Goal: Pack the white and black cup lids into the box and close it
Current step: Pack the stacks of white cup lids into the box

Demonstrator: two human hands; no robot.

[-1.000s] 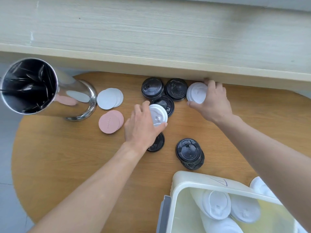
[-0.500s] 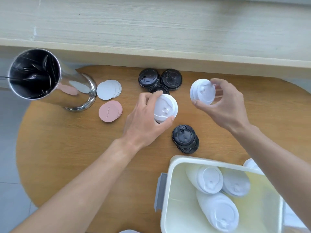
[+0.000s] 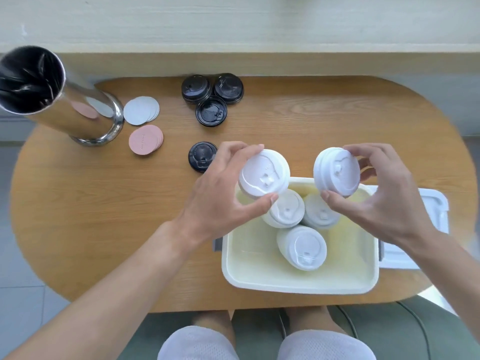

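Observation:
My left hand (image 3: 220, 193) grips a short stack of white lids (image 3: 263, 174) above the far left corner of the open cream box (image 3: 298, 284). My right hand (image 3: 384, 203) holds another white lid stack (image 3: 336, 171) over the box's far right side. Three stacks of white lids (image 3: 301, 246) lie inside the box. Three black lids (image 3: 211, 110) sit in a cluster at the table's back, and one more black lid (image 3: 201, 155) lies just left of my left hand. The box's white cover (image 3: 431, 203) rests to the right, partly hidden by my right arm.
A tall steel bin (image 3: 52, 94) with a black liner stands at the back left. White round coasters (image 3: 141, 110) and pink round coasters (image 3: 145, 139) lie beside it. A pale wooden ledge (image 3: 233, 27) runs behind the oval wooden table (image 3: 91, 216).
Both hands lifted white lid stacks off the table's back and carried them toward me, over the box. The view tilted down, showing more of the box.

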